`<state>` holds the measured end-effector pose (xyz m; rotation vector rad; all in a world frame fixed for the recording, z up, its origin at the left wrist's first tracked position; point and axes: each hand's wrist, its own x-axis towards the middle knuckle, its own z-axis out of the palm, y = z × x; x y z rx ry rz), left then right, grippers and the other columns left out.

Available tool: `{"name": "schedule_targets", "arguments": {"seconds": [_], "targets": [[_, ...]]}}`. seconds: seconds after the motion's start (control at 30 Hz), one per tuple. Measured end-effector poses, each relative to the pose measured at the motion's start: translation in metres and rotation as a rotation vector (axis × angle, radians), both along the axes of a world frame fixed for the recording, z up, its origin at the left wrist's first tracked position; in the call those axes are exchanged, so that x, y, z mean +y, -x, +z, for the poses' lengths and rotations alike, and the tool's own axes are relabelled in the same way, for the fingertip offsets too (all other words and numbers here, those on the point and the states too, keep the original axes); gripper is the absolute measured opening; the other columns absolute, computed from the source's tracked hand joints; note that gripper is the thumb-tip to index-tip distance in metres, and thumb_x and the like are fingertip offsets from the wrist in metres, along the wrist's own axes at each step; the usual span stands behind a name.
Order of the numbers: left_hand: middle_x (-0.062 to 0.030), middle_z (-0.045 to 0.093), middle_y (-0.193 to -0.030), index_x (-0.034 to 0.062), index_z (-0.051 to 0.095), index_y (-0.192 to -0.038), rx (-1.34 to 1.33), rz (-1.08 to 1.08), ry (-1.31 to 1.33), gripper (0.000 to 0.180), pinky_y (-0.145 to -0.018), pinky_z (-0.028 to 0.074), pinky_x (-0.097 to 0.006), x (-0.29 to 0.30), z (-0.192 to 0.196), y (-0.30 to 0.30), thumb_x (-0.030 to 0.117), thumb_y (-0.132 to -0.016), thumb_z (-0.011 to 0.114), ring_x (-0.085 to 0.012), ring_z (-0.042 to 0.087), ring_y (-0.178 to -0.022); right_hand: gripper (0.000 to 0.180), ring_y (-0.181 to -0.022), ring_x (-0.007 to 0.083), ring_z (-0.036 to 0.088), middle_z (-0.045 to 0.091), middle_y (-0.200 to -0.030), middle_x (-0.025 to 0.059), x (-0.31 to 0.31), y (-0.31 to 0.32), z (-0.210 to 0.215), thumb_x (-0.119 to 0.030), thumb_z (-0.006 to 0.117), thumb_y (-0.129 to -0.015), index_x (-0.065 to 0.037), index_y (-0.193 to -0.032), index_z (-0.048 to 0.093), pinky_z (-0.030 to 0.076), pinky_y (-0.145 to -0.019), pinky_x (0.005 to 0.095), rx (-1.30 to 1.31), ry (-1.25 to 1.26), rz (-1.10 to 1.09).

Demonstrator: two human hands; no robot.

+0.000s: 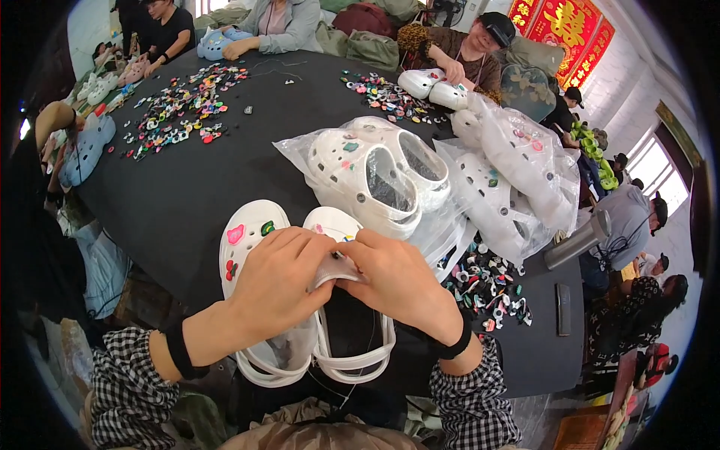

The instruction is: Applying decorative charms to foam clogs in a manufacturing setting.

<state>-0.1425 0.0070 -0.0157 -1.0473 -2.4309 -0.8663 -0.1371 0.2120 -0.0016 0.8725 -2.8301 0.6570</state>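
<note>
Two white clogs lie side by side at the near edge of the black table [187,195]. The left clog [251,240] carries a pink heart charm, a green charm and a red one. My left hand [277,281] rests over both clogs, fingers bent. My right hand [401,281] covers the right clog [337,225] and pinches a piece of clear plastic wrap [335,270] together with the left hand. The clogs' heel straps stick out toward me below my wrists.
Bagged white clogs [375,176] and more in clear bags [517,176] lie just beyond. Several small coloured charms [484,285] are scattered at the right, another spread [184,109] far left. A grey tube [577,240] and a dark flat bar [563,309] lie at the right edge. Other people work around the table.
</note>
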Motion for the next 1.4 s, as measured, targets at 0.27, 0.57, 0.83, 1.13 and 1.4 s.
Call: {"name": "schedule_targets", "arguments": {"seconds": [0.27,0.57,0.83,1.13,1.4], "targets": [[-0.0150,0.068,-0.107,0.0036,0.065,-0.106,0.089,0.018,0.012,0.040,-0.090,0.050,-0.045,0.001,-0.002,-0.001,0.009,-0.068,0.077,-0.0343,0.064,-0.104,0.045,-0.077,0.0328,0.067,0.061,-0.091,0.0114,-0.001,-0.007,0.003,-0.016,0.078,-0.079,-0.004,-0.120,0.064,0.053,-0.067,0.0433,0.035,-0.057,0.010],[-0.0150,0.070,-0.101,0.0013,0.066,-0.105,0.024,-0.097,0.030,0.040,-0.086,0.053,-0.043,-0.003,-0.005,0.006,0.008,-0.067,0.076,-0.0337,0.066,-0.099,0.027,-0.084,0.0287,0.067,0.062,-0.090,0.0107,-0.007,-0.013,-0.004,-0.009,0.070,-0.079,-0.001,-0.104,0.063,0.056,-0.067,0.0414,0.196,-0.158,-0.030],[-0.0164,0.069,-0.101,0.0002,0.064,-0.108,0.031,-0.144,0.030,0.040,-0.085,0.053,-0.044,-0.001,0.000,0.007,0.007,-0.070,0.073,-0.0359,0.066,-0.097,0.031,-0.086,0.0316,0.066,0.060,-0.092,0.0103,-0.004,-0.010,0.000,-0.012,0.078,-0.074,-0.002,-0.098,0.060,0.055,-0.069,0.0437,0.142,-0.120,-0.019],[-0.0157,0.068,-0.098,0.0011,0.059,-0.112,-0.070,-0.096,0.018,0.044,-0.081,0.052,-0.044,-0.001,0.001,0.006,0.007,-0.071,0.073,-0.0355,0.066,-0.092,0.025,-0.089,0.0313,0.065,0.060,-0.092,0.0115,-0.010,-0.011,0.003,-0.007,0.074,-0.073,-0.001,-0.094,0.061,0.055,-0.070,0.0434,0.179,-0.027,-0.054],[-0.0131,0.065,-0.103,0.0034,0.063,-0.107,0.050,0.019,0.023,0.044,-0.081,0.052,-0.043,0.002,0.001,0.000,0.011,-0.066,0.079,-0.0332,0.064,-0.096,0.012,-0.086,0.0278,0.067,0.061,-0.089,0.0105,-0.011,-0.013,-0.003,-0.007,0.063,-0.079,0.000,-0.089,0.064,0.057,-0.067,0.0394,0.254,-0.130,-0.034]]}}
